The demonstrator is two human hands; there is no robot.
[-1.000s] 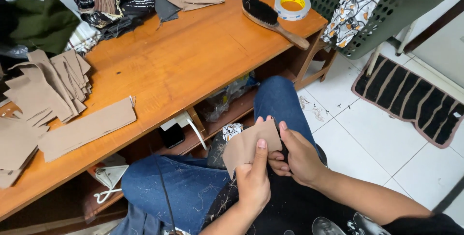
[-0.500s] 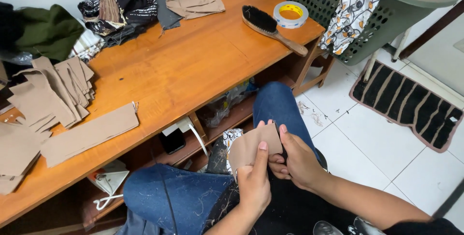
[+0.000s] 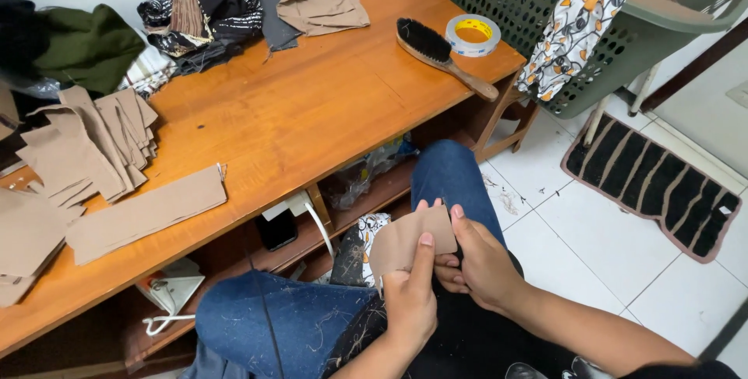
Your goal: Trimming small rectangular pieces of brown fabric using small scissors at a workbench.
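I sit with blue-jeaned knees apart and hold a small tan fabric piece (image 3: 405,243) over my lap. My left hand (image 3: 411,301) pinches its lower edge with the thumb pressed on the front. My right hand (image 3: 475,266) grips its right side, fingertips curled over the top edge. The piece is upright and flat between both hands. Black cloth (image 3: 467,340) lies across my lap beneath them.
A low wooden table (image 3: 296,114) stands ahead with stacked tan fabric pieces (image 3: 86,149), a long tan strip (image 3: 144,215), dark clothes (image 3: 202,13), a brush (image 3: 440,56) and a tape roll (image 3: 473,35). A green laundry basket (image 3: 615,44) and a striped mat (image 3: 654,184) lie right.
Both hands keep hold of the tan piece with hardly any shift. The camera view has tilted slightly.
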